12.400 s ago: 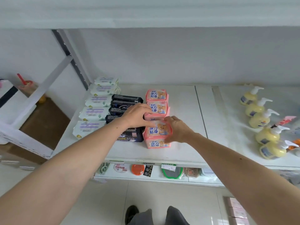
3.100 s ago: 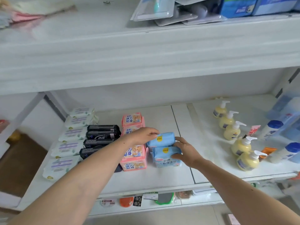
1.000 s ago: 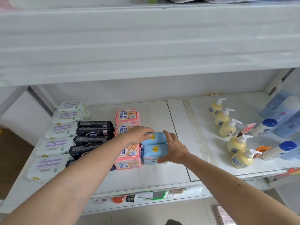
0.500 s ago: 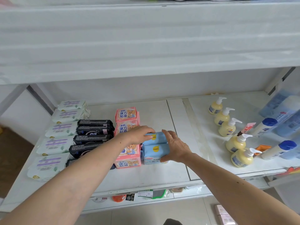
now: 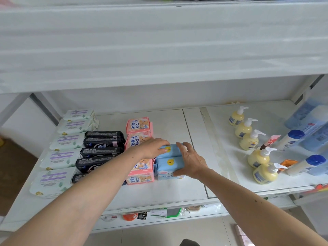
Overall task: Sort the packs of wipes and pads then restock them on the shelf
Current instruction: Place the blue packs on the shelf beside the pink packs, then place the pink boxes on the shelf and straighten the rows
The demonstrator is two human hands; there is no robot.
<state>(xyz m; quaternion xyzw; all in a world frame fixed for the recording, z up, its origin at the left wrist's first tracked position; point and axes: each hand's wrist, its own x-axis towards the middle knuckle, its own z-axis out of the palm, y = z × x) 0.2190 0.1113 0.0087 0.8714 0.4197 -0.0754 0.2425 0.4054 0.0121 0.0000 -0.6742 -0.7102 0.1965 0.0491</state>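
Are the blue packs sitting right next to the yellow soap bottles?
No, the blue packs stand beside the pink packs, and bare shelf separates them from the yellow soap bottles.

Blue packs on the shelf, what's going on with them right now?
A person is lining up two blue packs at the front of the shelf, just right of the pink packs. The left hand rests on the rear blue pack, and the right hand wraps the front one's right side. White packs and black packs sit in rows to the left; soap bottles stand to the right.
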